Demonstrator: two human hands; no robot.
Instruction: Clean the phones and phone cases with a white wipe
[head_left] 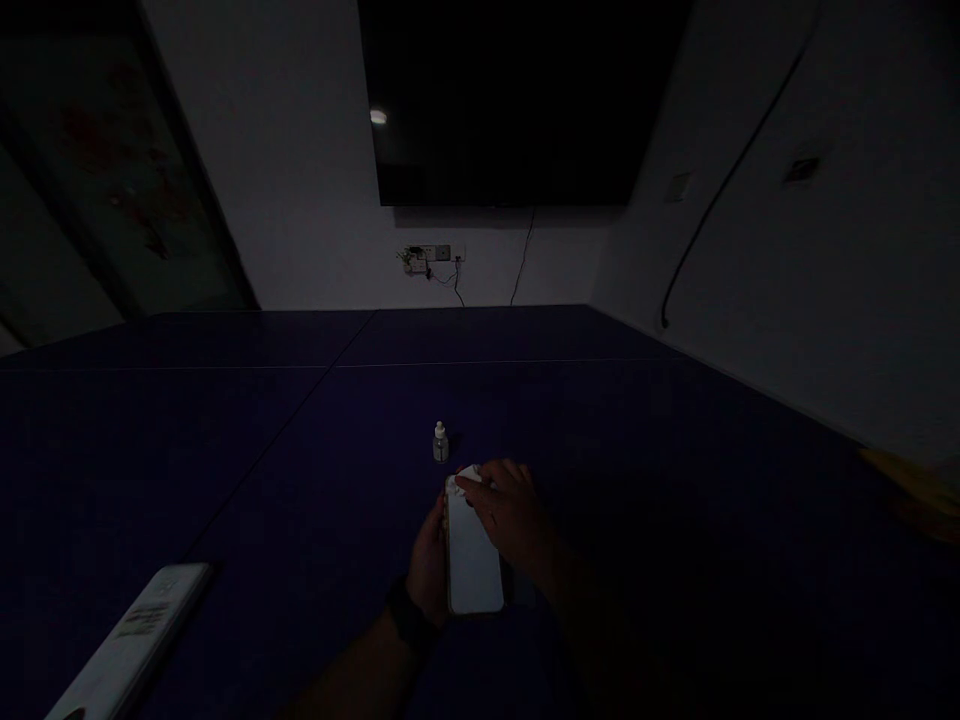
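Observation:
My left hand (429,560), with a dark band on the wrist, grips the left edge of a smartphone (474,570). The phone has a pale, whitish face turned up and a brownish rim. Over its top end my right hand (514,510) pinches a small white cloth or tissue (468,478) and presses it on the phone. Just beyond the phone a small clear bottle (440,444) with a white cap stands upright. Dim light hides finer detail of the fingers.
A dark blue surface (285,480) with seam lines spreads around the hands. At lower left lies a long white box (131,645). A large dark screen (517,110) hangs on the far wall above sockets (427,255) and cables. Something yellow (911,485) lies at the right.

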